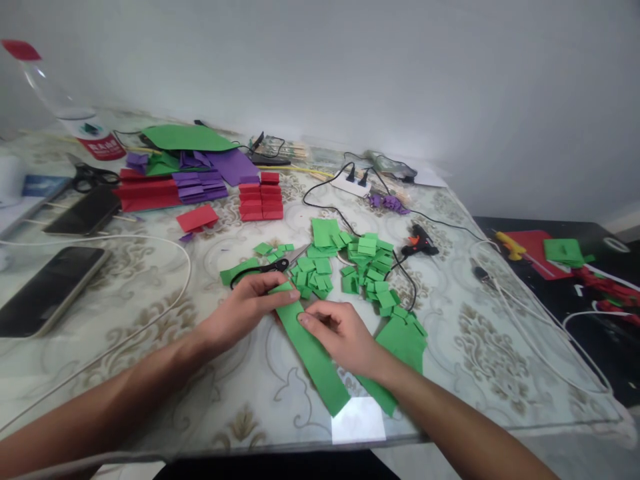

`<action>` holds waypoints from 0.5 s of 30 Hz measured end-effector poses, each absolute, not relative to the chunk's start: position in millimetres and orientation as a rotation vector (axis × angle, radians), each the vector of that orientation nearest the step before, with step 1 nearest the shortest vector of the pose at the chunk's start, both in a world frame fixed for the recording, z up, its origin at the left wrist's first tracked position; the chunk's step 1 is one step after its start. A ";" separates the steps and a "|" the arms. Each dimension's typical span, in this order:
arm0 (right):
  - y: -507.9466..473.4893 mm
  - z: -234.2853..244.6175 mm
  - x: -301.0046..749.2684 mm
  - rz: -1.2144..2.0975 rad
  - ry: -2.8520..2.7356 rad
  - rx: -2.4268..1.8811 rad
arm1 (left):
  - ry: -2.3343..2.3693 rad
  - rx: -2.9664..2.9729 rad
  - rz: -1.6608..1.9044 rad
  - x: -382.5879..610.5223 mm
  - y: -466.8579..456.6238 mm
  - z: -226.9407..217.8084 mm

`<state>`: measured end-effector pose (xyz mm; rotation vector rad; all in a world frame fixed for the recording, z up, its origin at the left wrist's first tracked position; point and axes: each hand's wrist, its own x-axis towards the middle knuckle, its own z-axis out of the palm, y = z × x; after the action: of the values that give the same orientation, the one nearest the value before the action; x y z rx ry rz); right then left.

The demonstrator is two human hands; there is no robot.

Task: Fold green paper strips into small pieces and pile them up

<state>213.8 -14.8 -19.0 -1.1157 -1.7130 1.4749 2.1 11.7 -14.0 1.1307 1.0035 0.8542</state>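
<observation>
A long green paper strip (pixel 314 357) slants across the front middle of the table, held near its upper end by both hands. My left hand (pixel 253 300) pinches the top end between thumb and fingers. Just below, my right hand (pixel 345 333) grips the strip's edge with thumb and bent fingers. Black-handled scissors (pixel 280 263) lie right behind my left hand, blades pointing right. Small folded green pieces (pixel 313 273) are heaped behind the hands, with more green pieces (pixel 373 267) to their right. A larger green sheet (pixel 403 347) lies partly under my right forearm.
Folded red pieces (pixel 261 199), purple pieces (pixel 200 185) and a water bottle (pixel 83 120) stand at the back left. Two phones (pixel 50 290) lie at left by a white cable (pixel 187 267). A power strip (pixel 353 183) and black glue gun (pixel 420 241) are behind right.
</observation>
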 end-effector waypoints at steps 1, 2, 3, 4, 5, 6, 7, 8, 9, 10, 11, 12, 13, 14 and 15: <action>-14.1 -18.8 214.5 1.463 -1.724 -1.119 | 1.023 1.130 0.889 0.0 14.1 -13.9; -13.5 -18.4 215.1 1.452 -1.730 -1.124 | 1.035 1.119 0.915 -2.7 16.9 -13.7; -12.9 -17.9 215.5 1.442 -1.728 -1.131 | 1.042 1.105 0.952 -5.8 19.9 -13.4; -12.5 -17.4 215.8 1.437 -1.722 -1.138 | 1.048 1.084 0.999 -8.8 22.6 -12.8; -12.2 -17.0 215.9 1.434 -1.716 -1.144 | 1.051 1.067 1.028 -11.5 24.9 -12.1; -12.1 -16.8 215.8 1.432 -1.711 -1.144 | 1.057 1.053 1.050 -13.4 26.6 -11.1; -12.1 -16.8 215.6 1.432 -1.707 -1.142 | 1.062 1.045 1.064 -14.4 27.4 -10.0; -12.2 -16.9 215.4 1.430 -1.704 -1.141 | 1.066 1.046 1.068 -14.4 27.3 -8.8; -12.4 -17.1 215.1 1.426 -1.704 -1.141 | 1.069 1.063 1.063 -13.3 26.3 -7.6; -12.7 -17.2 214.8 1.420 -1.706 -1.143 | 1.067 1.096 1.048 -11.4 24.6 -6.5; -13.2 -17.4 214.5 1.413 -1.709 -1.149 | 1.061 1.138 1.030 -9.0 22.4 -5.6; -13.7 -17.6 214.3 1.404 -1.712 -1.156 | 1.053 1.202 0.988 -6.3 20.0 -5.1; -14.4 -18.0 214.1 1.393 -1.716 -1.162 | 1.041 1.255 0.951 -3.7 17.6 -5.1; -15.1 -18.7 214.0 1.380 -1.719 -1.166 | 1.021 1.280 0.926 -1.4 15.6 -5.7; -15.7 -19.6 213.8 1.367 -1.723 -1.168 | 0.993 1.295 0.911 0.2 14.2 -6.8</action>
<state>213.8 -15.7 -19.6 -1.1685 -1.7229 1.3671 0.2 14.2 -6.8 1.2952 0.9930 0.9110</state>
